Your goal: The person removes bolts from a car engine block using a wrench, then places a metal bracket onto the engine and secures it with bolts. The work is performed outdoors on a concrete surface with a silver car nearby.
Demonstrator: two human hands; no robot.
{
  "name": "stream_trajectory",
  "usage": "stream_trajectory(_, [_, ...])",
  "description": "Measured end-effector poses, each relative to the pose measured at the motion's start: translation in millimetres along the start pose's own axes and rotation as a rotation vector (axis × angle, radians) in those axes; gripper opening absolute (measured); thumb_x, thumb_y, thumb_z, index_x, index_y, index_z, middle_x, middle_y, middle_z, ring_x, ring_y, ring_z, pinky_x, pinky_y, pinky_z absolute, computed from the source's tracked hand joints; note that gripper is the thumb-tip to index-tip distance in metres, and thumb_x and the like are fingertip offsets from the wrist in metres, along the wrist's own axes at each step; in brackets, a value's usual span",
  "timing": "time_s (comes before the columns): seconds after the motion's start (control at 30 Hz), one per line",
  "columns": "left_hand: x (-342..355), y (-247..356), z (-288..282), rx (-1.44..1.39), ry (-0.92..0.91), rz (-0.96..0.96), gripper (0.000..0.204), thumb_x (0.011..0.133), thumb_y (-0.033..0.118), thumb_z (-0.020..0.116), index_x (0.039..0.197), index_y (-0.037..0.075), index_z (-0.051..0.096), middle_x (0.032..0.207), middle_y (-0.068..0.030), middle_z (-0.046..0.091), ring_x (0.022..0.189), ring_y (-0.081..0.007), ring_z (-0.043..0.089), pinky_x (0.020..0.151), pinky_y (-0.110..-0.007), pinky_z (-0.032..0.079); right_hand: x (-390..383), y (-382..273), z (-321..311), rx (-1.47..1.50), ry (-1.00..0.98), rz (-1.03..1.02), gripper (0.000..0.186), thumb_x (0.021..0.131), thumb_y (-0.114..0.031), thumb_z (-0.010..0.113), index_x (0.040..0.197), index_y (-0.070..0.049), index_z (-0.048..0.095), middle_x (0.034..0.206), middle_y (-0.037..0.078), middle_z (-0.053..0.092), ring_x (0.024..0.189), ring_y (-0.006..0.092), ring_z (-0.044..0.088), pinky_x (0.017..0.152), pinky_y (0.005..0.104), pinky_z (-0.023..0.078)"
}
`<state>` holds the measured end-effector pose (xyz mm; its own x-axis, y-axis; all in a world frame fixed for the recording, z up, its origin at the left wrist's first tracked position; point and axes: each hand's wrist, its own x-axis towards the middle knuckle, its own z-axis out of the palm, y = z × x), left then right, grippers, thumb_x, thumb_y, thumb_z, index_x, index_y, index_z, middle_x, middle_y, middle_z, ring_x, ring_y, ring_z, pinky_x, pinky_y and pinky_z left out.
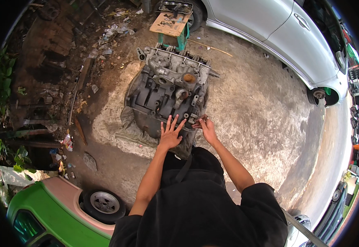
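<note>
A greasy engine block [146, 99] with a lighter metal head and manifold [161, 66] on top rests on a crumpled cloth [126, 123] on the ground in front of me. My left hand [170, 136] lies with fingers spread on the block's near edge, its fingertips on the dark casing. My right hand [206, 128] is beside it at the block's near right corner, fingers curled by the metal fittings there; what they hold is too small to make out.
A small stool [163, 24] with metal parts stands beyond the engine. A silver car [253, 18] is at the upper right, a green-and-pink car [52, 197] at the lower left. Debris, planks [87, 72] and plants [2, 82] line the left side.
</note>
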<state>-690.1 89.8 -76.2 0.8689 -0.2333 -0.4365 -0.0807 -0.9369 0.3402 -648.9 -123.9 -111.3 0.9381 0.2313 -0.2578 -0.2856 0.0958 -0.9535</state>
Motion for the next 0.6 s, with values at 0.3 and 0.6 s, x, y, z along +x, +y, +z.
stream_trajectory(0.3, [-2, 0, 1, -0.011, 0.010, 0.007, 0.093, 0.089, 0.028, 0.070, 0.158, 0.044, 0.010, 0.168, 0.0024, -0.006, 0.154, -0.0288, -0.010, 0.119, -0.063, 0.004, 25, 46, -19, 0.677, 0.411, 0.548, 0.025, 0.107, -0.020, 0.041, 0.099, 0.002, 0.050, 0.086, 0.017, 0.063, 0.083, 0.0303, 0.070, 0.072, 0.0370, 0.061])
stream_trajectory(0.6, [-1, 0, -2, -0.012, -0.019, 0.006, 0.092, 0.091, 0.028, 0.068, 0.158, 0.045, 0.008, 0.168, 0.0019, -0.008, 0.153, -0.0293, -0.012, 0.119, -0.064, 0.003, 14, 80, -15, 0.842, 0.589, 0.456, 0.025, 0.106, -0.021, 0.041, 0.096, -0.001, 0.053, 0.085, 0.018, 0.064, 0.074, 0.0289, 0.066, 0.068, 0.0361, 0.057])
